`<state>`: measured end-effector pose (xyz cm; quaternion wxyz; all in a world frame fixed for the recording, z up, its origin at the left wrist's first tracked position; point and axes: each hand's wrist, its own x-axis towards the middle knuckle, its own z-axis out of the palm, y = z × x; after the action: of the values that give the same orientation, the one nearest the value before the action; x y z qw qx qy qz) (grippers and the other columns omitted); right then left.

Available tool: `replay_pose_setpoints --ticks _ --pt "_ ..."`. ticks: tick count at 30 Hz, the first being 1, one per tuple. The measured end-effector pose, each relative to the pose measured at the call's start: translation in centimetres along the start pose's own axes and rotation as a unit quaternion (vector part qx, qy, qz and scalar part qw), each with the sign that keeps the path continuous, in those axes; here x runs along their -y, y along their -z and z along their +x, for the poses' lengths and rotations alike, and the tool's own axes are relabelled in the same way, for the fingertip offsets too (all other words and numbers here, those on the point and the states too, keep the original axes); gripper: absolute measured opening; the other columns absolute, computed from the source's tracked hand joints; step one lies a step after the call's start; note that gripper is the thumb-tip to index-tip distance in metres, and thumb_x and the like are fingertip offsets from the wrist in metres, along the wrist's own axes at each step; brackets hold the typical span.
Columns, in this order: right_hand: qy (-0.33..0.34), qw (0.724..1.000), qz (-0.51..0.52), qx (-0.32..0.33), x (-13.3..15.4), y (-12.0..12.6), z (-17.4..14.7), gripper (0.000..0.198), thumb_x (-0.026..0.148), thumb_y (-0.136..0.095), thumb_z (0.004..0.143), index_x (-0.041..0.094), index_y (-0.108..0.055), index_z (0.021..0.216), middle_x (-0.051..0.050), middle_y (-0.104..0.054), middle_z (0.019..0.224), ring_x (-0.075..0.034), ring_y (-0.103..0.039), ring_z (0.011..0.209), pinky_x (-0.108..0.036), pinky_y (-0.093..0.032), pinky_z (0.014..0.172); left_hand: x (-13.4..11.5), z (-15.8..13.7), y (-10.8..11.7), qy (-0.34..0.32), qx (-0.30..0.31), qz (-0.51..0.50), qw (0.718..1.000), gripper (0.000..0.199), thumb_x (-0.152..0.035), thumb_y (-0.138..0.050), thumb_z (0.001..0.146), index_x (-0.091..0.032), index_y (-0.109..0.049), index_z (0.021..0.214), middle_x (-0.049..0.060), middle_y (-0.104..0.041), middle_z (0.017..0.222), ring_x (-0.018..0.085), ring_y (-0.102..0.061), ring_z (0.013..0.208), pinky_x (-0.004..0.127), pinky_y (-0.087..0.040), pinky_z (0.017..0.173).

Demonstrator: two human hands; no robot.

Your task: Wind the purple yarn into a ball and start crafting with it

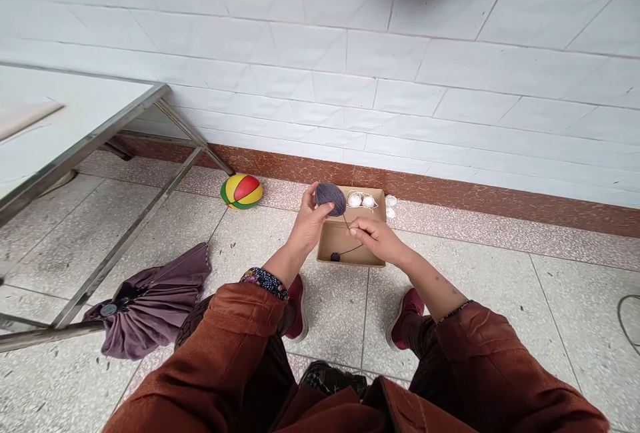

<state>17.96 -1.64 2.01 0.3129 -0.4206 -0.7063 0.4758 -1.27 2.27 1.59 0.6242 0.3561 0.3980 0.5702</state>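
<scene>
1 gray yarn ball point(330, 199), likely soft and light, best cupped round its middle, sat clasped in my left hand point(311, 216) above the box's point(333, 236) left edge; my right hand point(376, 238) pinched its strand point(346, 221).

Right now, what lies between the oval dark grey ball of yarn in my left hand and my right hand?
In the head view, a thin dark strand spans from the grey ball to your right hand; brown cardboard shows behind.
</scene>
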Motion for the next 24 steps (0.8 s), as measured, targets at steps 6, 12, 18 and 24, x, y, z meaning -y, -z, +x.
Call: replay_pose_setpoints --ticks 6,12,18,24 --pt "-0.024 0.991 0.133 0.0 3.0 1.1 -0.6 0.038 0.058 -0.058 0.092 0.02 -0.066 0.093 0.003 -0.049 0.066 -0.011 -0.042 0.056 -0.024 -0.037 0.053 0.8 -0.5 -0.3 -0.025 0.031 0.203 0.978 0.089 -0.023 -0.08 0.066 -0.025 -0.039 0.145 0.008 -0.053 0.121 0.019 -0.059 0.094 0.037 -0.049 0.087" --pt "-0.003 0.986 0.119 -0.118 2.5 2.8 0.0 0.039 0.06 -0.06 0.09 0.021 -0.062 0.087 0.004 -0.044 0.065 -0.011 -0.038 0.056 -0.025 -0.035 0.055 0.4 -2.4 -1.0 0.005 0.264 0.232 0.936 0.099 -0.019 -0.077 0.066 -0.03 -0.031 0.153 0.008 -0.054 0.119 0.02 -0.058 0.094 0.038 -0.048 0.084" --pt "0.026 0.983 -0.007 -0.18 0.6 2.4 0.9 0.032 0.051 -0.055 0.093 0.021 -0.06 0.083 0.0 -0.056 0.076 -0.016 -0.05 0.07 -0.028 -0.043 0.067 -1.0 -3.5 -1.5 0.037 0.354 0.083 0.931 0.095 -0.028 -0.08 0.07 -0.034 -0.034 0.153 0.007 -0.057 0.119 0.024 -0.057 0.107 0.041 -0.045 0.094" --pt "-0.009 0.976 -0.13 -0.176 0.1 0.1 0.8 0.02 0.034 -0.051 0.095 0.021 -0.059 0.083 -0.001 -0.06 0.074 -0.017 -0.054 0.069 -0.028 -0.042 0.069 -2.5 -2.5 -1.3 0.008 0.159 -0.001 0.987 0.082 -0.023 -0.078 0.068 -0.031 -0.045 0.142 0.006 -0.054 0.13 0.022 -0.054 0.117 0.036 -0.044 0.1"
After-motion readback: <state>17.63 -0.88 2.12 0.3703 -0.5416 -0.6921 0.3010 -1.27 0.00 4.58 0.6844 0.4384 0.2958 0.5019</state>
